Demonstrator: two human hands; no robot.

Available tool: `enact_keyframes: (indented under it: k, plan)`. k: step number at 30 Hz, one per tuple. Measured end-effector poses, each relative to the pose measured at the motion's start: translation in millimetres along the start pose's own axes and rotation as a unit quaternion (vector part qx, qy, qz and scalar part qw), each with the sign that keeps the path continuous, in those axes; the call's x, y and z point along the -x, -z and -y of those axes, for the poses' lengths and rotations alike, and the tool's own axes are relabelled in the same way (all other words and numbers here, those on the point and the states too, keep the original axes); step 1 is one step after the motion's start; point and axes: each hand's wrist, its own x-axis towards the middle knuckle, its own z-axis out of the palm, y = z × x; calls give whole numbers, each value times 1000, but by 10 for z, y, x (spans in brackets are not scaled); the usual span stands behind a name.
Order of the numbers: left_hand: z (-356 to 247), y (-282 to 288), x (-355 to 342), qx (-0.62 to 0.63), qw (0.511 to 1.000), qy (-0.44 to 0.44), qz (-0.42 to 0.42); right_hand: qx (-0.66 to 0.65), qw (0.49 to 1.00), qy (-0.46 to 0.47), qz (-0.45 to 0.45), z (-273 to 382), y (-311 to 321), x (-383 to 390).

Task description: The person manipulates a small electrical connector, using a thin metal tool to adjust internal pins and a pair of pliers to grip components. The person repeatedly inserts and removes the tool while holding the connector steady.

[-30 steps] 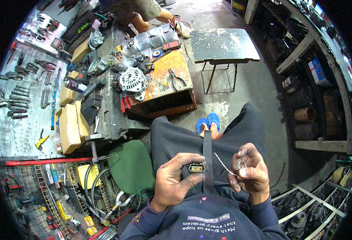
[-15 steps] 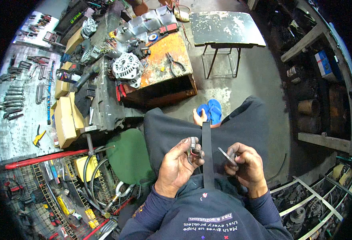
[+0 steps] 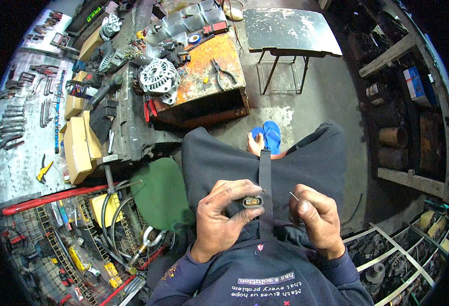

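Note:
My left hand (image 3: pixel 222 217) pinches a small dark oval-rimmed connector-like part (image 3: pixel 253 202) between thumb and fingers, its open end with brownish-gold insides turned toward me. The rest of that part is hidden behind the fingers. To its right, apart from it, my right hand (image 3: pixel 317 217) is closed on a thin metal piece (image 3: pixel 293 196). Only its slender pale tip sticks out past the thumb and index finger; I cannot make out its full shape. Both hands hover over my lap, and the fingertips look blackened.
Ahead stands a worn orange workbench (image 3: pixel 224 51) with pliers (image 3: pixel 222 74) and a silver alternator housing (image 3: pixel 159 76). A green seat (image 3: pixel 162 194) is at my left, near a tool rack (image 3: pixel 76 239). A scratched metal-topped table (image 3: pixel 291 30) stands farther off; a parts rack (image 3: pixel 387 255) sits at right.
My left hand has turned over, so the part's open end now faces me. My right hand has rotated, and the metal piece, earlier seen broadside, now shows only a thin tip.

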Motion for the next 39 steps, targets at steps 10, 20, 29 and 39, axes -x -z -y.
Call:
enact_keyframes:
  k: [10, 20, 29, 39]
  plan:
    - [-166, 90, 19, 5, 998, 23, 53, 238, 958, 152, 54, 262, -113, 23]
    - [-278, 153, 95, 19, 997, 56, 56, 326, 925, 186, 62, 353, -183, -63]
    - [-283, 168, 76, -3, 998, 27, 59, 316, 925, 198, 67, 328, -160, -69]
    - [-299, 136, 66, -2, 997, 36, 61, 300, 928, 217, 49, 278, -176, -75]
